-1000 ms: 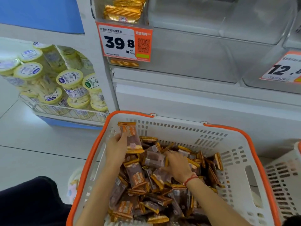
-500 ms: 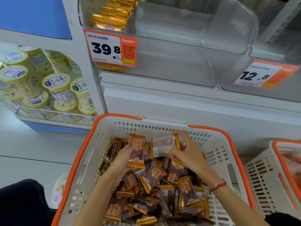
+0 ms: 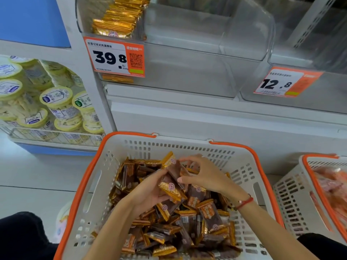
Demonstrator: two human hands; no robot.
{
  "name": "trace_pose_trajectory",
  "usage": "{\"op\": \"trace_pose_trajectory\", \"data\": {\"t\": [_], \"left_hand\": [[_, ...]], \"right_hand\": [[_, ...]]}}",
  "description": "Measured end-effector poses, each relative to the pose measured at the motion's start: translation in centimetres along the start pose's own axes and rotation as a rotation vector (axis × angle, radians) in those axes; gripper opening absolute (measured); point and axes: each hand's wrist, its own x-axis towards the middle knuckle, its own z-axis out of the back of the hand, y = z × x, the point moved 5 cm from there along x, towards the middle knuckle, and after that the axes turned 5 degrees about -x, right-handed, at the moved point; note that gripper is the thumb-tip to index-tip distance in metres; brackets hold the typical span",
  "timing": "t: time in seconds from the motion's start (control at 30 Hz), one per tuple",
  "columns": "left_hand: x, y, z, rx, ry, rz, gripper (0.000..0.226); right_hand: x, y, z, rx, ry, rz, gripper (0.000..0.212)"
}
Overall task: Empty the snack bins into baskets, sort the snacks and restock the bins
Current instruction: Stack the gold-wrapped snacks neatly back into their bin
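Sorting under way, restocking barely begun

A stack of brown, gold-edged snack packets (image 3: 171, 182) sits over the middle of the white, orange-rimmed basket (image 3: 112, 158): the left hand (image 3: 148, 192) grips it from below with curled fingers, and the right hand (image 3: 205, 175) pinches its far end. Loose packets (image 3: 187, 226) fill the basket. On the shelf, the clear bin (image 3: 187, 59) holds only a gold row (image 3: 120, 17) at its left edge; most restocking seems left. A second basket (image 3: 293, 194) stands right.

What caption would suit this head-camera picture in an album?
Both hands, left and right, gather snack packets over a white basket.
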Motion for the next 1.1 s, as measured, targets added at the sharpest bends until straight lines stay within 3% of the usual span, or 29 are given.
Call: {"op": "trace_pose_trajectory", "data": {"t": [0.2,0.3,0.4,0.47,0.53,0.6,0.67,0.8,0.87,0.93,1.0,1.07,1.1], "left_hand": [[-1.1,-1.7,-0.1,-0.155,0.187,0.0,0.066],[-1.4,-2.2,0.1,-0.079,0.177,-0.046,0.056],[-1.2,-2.5,0.4,0.122,0.027,-0.147,0.049],[-0.9,-3.0,0.5,0.221,-0.137,-0.224,0.033],[-0.7,-3.5,1.1,0.247,-0.288,-0.278,0.022],[-1.0,-4.1,2.1,0.279,-0.383,-0.301,0.028],[-1.4,-4.0,3.2,0.248,-0.384,-0.257,0.039],[-0.9,-2.9,3.1,0.076,-0.156,-0.23,0.052],[-0.2,-2.3,3.3,0.154,-0.254,-0.233,0.06],[0.2,-2.1,4.1,0.199,-0.384,-0.281,0.04],[0.1,-2.2,5.0,0.174,-0.482,-0.311,0.024],[0.4,-2.3,6.2,0.107,-0.528,-0.308,0.027],[0.5,-2.5,6.4,0.056,-0.532,-0.3,0.025]], "right_hand": [[0.3,-1.0,-0.9,0.265,0.051,0.024,0.061],[0.6,-1.7,-1.1,0.307,-0.019,-0.024,0.059],[0.5,-1.4,-1.3,0.296,-0.149,-0.02,0.057],[0.4,-0.6,-1.6,0.266,-0.237,0.037,0.056],[0.5,0.2,-2.2,0.201,-0.267,0.108,0.059],[0.9,0.7,-2.6,0.23,-0.241,0.137,0.061],[1.4,0.8,-3.0,0.348,-0.19,0.126,0.059],[1.7,0.8,-4.7,0.489,-0.202,0.104,0.058],[1.8,0.9,-6.0,0.472,-0.191,0.116,0.056],[2.3,0.6,-7.4,0.505,-0.087,0.096,0.047],[3.0,-1.1,-8.5,0.424,-0.077,0.049,0.04],[3.6,-3.4,-9.8,0.006,-0.05,0.058,0.038],[3.9,-4.7,-11.1,-0.242,0.041,0.104,0.045]]}}
